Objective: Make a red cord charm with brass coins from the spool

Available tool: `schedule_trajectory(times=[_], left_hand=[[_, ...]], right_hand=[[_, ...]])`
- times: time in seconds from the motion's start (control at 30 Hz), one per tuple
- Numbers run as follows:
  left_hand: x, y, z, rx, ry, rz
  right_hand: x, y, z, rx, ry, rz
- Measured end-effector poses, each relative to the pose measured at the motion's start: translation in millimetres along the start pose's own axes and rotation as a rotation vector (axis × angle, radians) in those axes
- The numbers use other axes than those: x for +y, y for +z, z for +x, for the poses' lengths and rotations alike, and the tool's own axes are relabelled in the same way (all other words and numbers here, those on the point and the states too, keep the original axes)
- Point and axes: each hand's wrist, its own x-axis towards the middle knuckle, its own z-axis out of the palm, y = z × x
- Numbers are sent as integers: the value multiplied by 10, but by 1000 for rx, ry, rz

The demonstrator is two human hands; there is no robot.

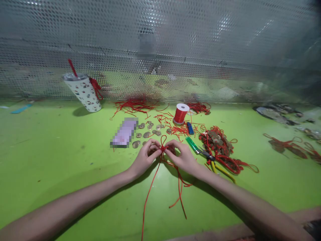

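Left fingers [155,155], right fingers [175,144] apparently pinch red knot [162,149]; tabletop [62,147] spreads leftward, mesh [112,60] behind

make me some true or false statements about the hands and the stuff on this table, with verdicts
1. The left hand and right hand both pinch the knotted red cord. True.
2. A red straw sticks out of the patterned tumbler. True.
3. The red spool stands to the left of the patterned tumbler. False: it stands to its right.
4. The left hand grips the yellow-handled tool. False: it lies to the right of both hands.
5. The tabletop is blue. False: it is green.
6. Short red scraps lie near the red spool. True.
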Motion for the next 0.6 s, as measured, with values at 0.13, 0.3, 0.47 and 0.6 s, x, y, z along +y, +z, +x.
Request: schedule_trajectory(times=[0.13,0.3,0.47,0.6], left_hand=[[9,15,0,79,20,52],[-9,8,32,140,14,96],[-12,4,42,169,58,119],[-4,9,36,174,71,138]], right_hand=[[-14,0,13,-69,148,117],[-15,-9,24,-134,227,259],[27,-9,29,-124,256,269],[54,11,28,-123,301,268]])
